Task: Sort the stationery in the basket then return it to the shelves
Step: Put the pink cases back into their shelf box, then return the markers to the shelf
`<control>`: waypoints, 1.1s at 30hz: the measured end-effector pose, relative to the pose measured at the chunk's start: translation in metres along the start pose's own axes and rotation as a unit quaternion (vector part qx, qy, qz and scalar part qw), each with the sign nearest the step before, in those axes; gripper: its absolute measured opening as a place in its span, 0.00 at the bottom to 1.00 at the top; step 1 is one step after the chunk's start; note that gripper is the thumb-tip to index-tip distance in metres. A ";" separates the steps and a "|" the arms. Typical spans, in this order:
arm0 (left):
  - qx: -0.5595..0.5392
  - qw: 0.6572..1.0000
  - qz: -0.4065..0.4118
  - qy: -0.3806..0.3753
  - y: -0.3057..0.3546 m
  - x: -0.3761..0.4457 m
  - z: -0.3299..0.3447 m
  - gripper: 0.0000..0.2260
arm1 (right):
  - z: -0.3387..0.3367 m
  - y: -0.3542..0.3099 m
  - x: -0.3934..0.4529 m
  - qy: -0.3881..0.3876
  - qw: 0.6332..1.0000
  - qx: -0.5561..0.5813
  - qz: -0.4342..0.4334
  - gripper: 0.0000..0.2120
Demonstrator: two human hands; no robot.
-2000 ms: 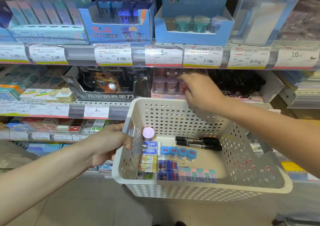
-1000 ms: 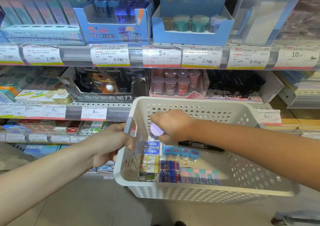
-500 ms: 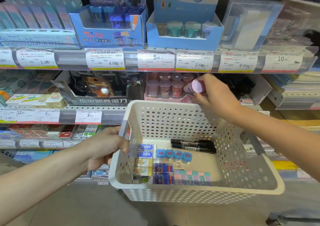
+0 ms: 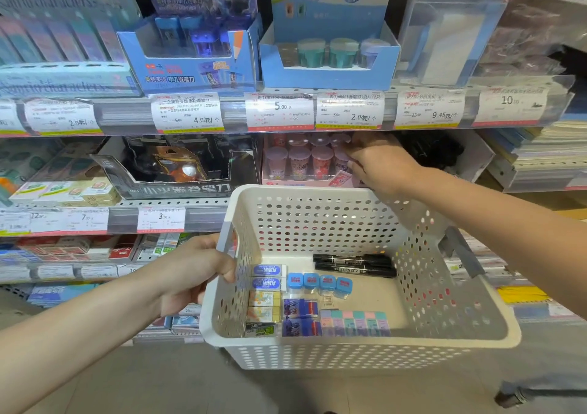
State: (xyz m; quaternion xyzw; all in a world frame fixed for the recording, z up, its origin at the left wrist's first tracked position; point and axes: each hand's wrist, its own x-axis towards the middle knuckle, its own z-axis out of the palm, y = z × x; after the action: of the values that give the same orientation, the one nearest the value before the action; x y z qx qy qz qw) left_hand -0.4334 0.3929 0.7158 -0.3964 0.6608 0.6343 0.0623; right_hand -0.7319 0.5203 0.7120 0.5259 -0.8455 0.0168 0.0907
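Left hand (image 4: 193, 274) clamped on the basket (image 4: 359, 348) rim, to keep it level and near the shelf. Right hand (image 4: 379, 162) reached into the pink display box (image 4: 298, 179), fingers on a lilac-capped sharpener (image 4: 343, 156), probably to seat it beside the same kind. Cannot tell whether gripped or only touched. Left in basket: 2 black markers (image 4: 354, 265), 4 blue sharpeners (image 4: 319, 283), erasers (image 4: 266, 299).

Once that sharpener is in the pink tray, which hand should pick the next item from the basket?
Right. The left hand grips the basket rim, holding it up. The right hand at the pink tray only needs to drop back down.
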 end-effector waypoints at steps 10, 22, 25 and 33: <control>0.005 1.000 -0.006 0.008 -0.001 0.001 -0.001 0.26 | -0.011 0.000 0.000 -0.094 0.995 0.028 0.017 0.23; 0.007 1.000 -0.001 0.008 0.001 0.001 0.005 0.19 | -0.011 -0.054 -0.084 -0.146 0.980 0.001 -0.133 0.07; 0.006 1.000 -0.001 0.005 0.002 0.002 0.008 0.19 | 0.006 -0.065 -0.079 -0.325 0.938 -0.083 -0.090 0.06; 0.007 1.000 -0.006 -0.003 -0.001 0.004 0.009 0.23 | 0.051 -0.064 -0.080 -0.353 0.920 -0.160 -0.060 0.15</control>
State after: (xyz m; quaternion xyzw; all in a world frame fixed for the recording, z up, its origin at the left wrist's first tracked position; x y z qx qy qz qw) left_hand -0.4393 0.3988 0.7109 -0.3975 0.6631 0.6303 0.0709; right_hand -0.6471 0.5567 0.6437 0.5260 -0.7808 -0.3112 -0.1299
